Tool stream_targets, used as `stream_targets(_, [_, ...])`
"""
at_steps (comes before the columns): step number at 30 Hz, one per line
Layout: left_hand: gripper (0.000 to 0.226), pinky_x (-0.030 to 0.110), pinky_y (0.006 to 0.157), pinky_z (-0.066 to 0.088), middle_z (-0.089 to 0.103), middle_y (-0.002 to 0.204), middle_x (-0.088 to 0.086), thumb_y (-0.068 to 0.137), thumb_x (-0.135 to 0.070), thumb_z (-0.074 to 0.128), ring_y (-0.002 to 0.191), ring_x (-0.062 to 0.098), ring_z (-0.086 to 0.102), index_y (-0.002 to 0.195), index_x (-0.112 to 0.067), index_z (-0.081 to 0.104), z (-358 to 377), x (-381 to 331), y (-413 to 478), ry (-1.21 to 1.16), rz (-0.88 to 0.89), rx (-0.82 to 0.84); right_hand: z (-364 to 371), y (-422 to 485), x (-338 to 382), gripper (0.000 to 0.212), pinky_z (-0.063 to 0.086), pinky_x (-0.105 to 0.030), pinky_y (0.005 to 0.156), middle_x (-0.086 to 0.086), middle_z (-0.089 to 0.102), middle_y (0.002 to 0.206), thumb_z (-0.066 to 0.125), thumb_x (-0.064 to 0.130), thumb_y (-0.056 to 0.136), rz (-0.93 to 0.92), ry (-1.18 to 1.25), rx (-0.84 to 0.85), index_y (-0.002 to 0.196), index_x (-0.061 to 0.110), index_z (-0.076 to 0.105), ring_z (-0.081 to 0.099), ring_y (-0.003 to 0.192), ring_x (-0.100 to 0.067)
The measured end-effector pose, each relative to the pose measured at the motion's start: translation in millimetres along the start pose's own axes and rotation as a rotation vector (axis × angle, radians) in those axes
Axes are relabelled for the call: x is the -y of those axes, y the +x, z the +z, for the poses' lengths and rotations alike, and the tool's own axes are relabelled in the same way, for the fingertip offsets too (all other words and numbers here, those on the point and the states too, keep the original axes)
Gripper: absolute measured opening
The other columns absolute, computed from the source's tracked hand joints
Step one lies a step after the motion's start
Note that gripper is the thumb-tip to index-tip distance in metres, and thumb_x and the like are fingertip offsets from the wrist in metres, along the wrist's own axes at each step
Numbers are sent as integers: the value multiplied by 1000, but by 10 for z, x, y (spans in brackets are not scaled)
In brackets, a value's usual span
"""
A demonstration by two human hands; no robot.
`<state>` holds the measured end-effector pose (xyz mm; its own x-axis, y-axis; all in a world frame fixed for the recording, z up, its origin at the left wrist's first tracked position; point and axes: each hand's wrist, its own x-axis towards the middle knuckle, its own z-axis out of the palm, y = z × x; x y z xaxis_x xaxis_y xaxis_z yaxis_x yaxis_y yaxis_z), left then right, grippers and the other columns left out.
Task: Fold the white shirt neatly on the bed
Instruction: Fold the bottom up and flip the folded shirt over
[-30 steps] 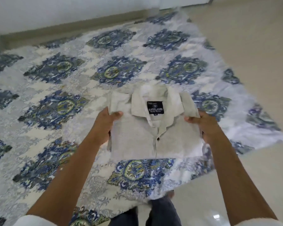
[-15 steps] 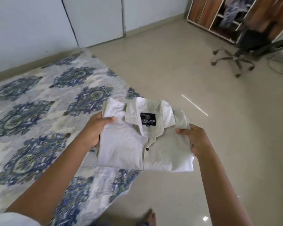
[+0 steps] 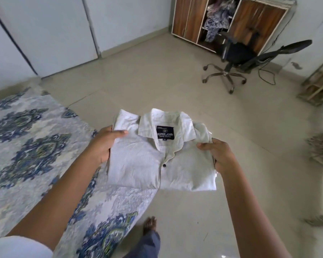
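Shirt is folded into a compact rectangle, collar up, label and one dark button showing. It's in the air, not resting on anything. In this view most of it is over the floor, and only its near-left corner overlaps the corner of the bed.

Left hand grips the left edge near the shoulder, thumb flat on top, fingers hidden underneath. Right hand pinches the right edge the same way, thumb on top, the rest out of sight below. Holding both sides likely keeps the layers stacked and the front flat; a one-sided hold would probably let the folds sag open.

Judgement: folding looks done, collar square, edges roughly even, slight bunching at the right shoulder. What's left is setting it down. The body faces away from the bed, one foot on the floor, toward the open cupboard and the chair. Can't tell where it's headed.

Risk: soft fabric, so easing one hand off could let the bottom layers drop out.
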<state>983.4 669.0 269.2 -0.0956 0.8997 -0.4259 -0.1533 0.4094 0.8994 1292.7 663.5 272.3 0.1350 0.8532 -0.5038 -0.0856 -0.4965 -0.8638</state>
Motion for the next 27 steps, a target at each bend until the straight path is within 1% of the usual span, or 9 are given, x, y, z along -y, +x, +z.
stream_targets(4, [9, 26, 56, 54, 73, 70, 2, 85, -2, 59, 64, 16, 70, 91, -7, 64, 418, -348, 670, -5, -10, 42, -180, 594, 446, 24, 54, -40, 77, -17, 70, 94, 68, -5, 72, 6, 14, -39, 96, 1, 68, 67, 88, -35])
stream_targets(8, [18, 33, 68, 52, 69, 88, 11, 84, -1, 60, 78, 23, 67, 101, -2, 61, 698, -636, 1274, -21, -2, 8, -181, 1180, 837, 22, 56, -39, 75, -18, 69, 94, 69, -6, 73, 6, 16, -64, 94, 1, 68, 67, 83, -33])
stream_targets(11, [13, 34, 70, 53, 68, 88, 12, 84, 0, 60, 72, 21, 68, 97, -4, 62, 816, -790, 1663, -37, -9, -7, -142, 1624, 1091, 22, 56, -38, 74, -17, 69, 95, 69, -6, 74, 5, -5, -45, 94, 3, 68, 67, 83, -32])
stream_targets(13, [13, 34, 68, 54, 69, 84, 11, 85, 0, 59, 68, 20, 69, 97, -3, 62, 845, -897, 1945, -44, -2, -35, -69, 1983, 1283, 24, 55, -37, 72, -16, 70, 95, 70, -5, 74, 2, -24, -9, 97, 2, 68, 67, 83, -31])
stream_targets(18, [10, 26, 54, 56, 71, 68, 5, 86, 1, 57, 58, 17, 69, 87, -6, 65, 772, -1080, 2459, -105, 36, -182, 283, 2839, 1717, 22, 54, -45, 85, -17, 70, 99, 69, -3, 74, 3, -121, 109, 95, 2, 68, 66, 91, -34])
stream_targets(20, [11, 31, 59, 58, 72, 71, 6, 87, 0, 56, 65, 22, 69, 91, -6, 65, 688, -1118, 2544, -152, 38, -234, 481, 3108, 1859, 25, 54, -46, 86, -16, 70, 100, 70, -2, 74, 1, -181, 165, 98, 3, 68, 67, 92, -34])
stream_targets(23, [22, 40, 73, 56, 68, 93, 15, 86, -2, 58, 84, 31, 65, 108, -4, 61, 439, -1160, 2644, -231, 16, -360, 958, 3472, 2065, 26, 54, -43, 83, -17, 69, 98, 70, -3, 74, 8, -251, 298, 99, 2, 67, 66, 89, -34])
stream_targets(25, [22, 37, 66, 57, 66, 94, 14, 86, -3, 58, 82, 29, 64, 108, -4, 60, 206, -1199, 2680, -294, 19, -461, 1376, 3679, 2179, 24, 54, -39, 77, -16, 68, 94, 68, -4, 75, 9, -303, 388, 98, 2, 66, 65, 83, -31])
stream_targets(27, [15, 31, 56, 58, 68, 88, 12, 87, -4, 58, 73, 24, 67, 102, -5, 62, -59, -1224, 2728, -336, 30, -534, 1842, 3835, 2265, 19, 53, -36, 73, -14, 68, 90, 68, -4, 76, 6, -352, 464, 92, 5, 66, 64, 78, -28])
